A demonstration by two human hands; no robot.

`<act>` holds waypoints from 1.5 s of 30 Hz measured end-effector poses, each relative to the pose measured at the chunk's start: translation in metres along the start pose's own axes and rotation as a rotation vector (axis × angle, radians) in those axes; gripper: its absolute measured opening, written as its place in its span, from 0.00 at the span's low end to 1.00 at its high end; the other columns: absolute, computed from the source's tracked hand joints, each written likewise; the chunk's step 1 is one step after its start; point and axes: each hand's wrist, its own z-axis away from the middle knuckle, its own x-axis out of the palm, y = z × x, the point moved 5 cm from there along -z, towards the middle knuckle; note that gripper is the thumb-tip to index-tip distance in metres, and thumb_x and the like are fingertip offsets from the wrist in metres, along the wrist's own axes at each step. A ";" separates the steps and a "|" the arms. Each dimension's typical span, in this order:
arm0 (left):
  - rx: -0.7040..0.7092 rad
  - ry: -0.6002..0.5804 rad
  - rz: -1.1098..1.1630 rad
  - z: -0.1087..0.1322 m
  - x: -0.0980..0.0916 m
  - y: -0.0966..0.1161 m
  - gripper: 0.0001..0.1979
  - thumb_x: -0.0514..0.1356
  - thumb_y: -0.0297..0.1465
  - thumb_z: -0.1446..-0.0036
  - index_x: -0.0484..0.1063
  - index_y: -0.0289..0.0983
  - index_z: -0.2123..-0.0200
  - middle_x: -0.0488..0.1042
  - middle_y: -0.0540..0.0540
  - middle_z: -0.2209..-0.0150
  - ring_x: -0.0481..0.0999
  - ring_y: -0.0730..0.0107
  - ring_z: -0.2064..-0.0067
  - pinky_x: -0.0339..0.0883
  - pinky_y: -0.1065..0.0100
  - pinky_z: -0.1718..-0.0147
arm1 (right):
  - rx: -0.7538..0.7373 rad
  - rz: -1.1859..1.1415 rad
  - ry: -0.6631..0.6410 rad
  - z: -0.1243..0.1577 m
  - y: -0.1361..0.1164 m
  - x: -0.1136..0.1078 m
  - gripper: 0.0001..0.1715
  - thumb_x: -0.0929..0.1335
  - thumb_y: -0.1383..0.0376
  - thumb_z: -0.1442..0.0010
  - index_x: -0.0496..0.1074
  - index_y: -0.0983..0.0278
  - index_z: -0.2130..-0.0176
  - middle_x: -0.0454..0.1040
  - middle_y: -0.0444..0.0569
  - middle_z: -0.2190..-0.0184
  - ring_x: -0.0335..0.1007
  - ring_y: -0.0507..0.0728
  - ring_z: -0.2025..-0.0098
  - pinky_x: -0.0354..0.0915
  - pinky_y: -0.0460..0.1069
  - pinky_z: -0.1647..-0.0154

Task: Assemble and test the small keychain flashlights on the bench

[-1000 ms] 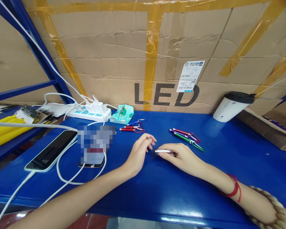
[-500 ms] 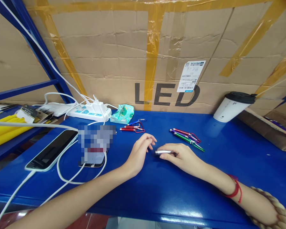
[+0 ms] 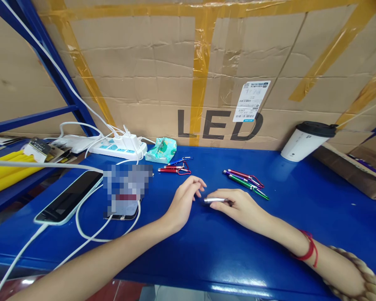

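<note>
My right hand (image 3: 240,205) rests on the blue tabletop with its thumb and fingers closed around a small silver penlight (image 3: 214,200). One end of the penlight sticks out to the left; the other end is hidden in the hand. Just left of it, my left hand (image 3: 186,200) stands on its edge, fingers loosely bent and apart, with nothing visible in it. Behind my right hand lies a group of pen-shaped lights, among them a red one (image 3: 238,173) and a green one (image 3: 246,185). Beyond my left hand are red penlights (image 3: 171,170) with clips and a blue one (image 3: 177,160).
Two phones, one black-screened (image 3: 69,198) and one partly blurred (image 3: 125,209), lie at left among white cables. A power strip (image 3: 115,149) and a green tissue pack (image 3: 161,150) stand behind. At right are a lidded cup (image 3: 305,144) and an open cardboard box (image 3: 347,167). A large carton (image 3: 144,83) forms the back.
</note>
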 end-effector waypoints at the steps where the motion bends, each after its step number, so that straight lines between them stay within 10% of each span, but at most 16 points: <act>1: 0.000 0.000 0.001 0.000 0.000 0.000 0.10 0.47 0.32 0.45 0.66 0.35 0.69 0.65 0.49 0.70 0.64 0.72 0.68 0.55 0.71 0.70 | -0.002 0.000 0.001 0.000 0.000 0.000 0.27 0.57 0.45 0.44 0.72 0.55 0.57 0.71 0.38 0.59 0.65 0.39 0.65 0.54 0.35 0.66; 11: 0.000 0.008 0.004 0.000 -0.001 0.000 0.10 0.47 0.32 0.44 0.66 0.36 0.69 0.66 0.49 0.70 0.65 0.72 0.68 0.54 0.71 0.70 | 0.009 -0.024 0.035 0.001 -0.002 -0.002 0.29 0.53 0.47 0.40 0.71 0.55 0.55 0.68 0.40 0.51 0.66 0.44 0.52 0.59 0.38 0.52; 33: -0.005 0.006 0.003 -0.001 -0.001 -0.002 0.10 0.47 0.33 0.45 0.66 0.36 0.69 0.66 0.48 0.69 0.65 0.71 0.68 0.55 0.71 0.70 | 0.065 0.012 -0.011 0.000 0.002 -0.001 0.31 0.57 0.41 0.46 0.72 0.61 0.62 0.70 0.41 0.70 0.56 0.39 0.73 0.48 0.35 0.73; 45: -0.009 0.006 0.000 0.000 -0.001 -0.001 0.10 0.47 0.33 0.45 0.66 0.36 0.69 0.66 0.49 0.69 0.65 0.71 0.68 0.55 0.71 0.70 | -0.002 -0.014 -0.006 0.001 -0.005 -0.002 0.29 0.57 0.44 0.44 0.73 0.59 0.59 0.72 0.41 0.61 0.65 0.40 0.65 0.55 0.35 0.67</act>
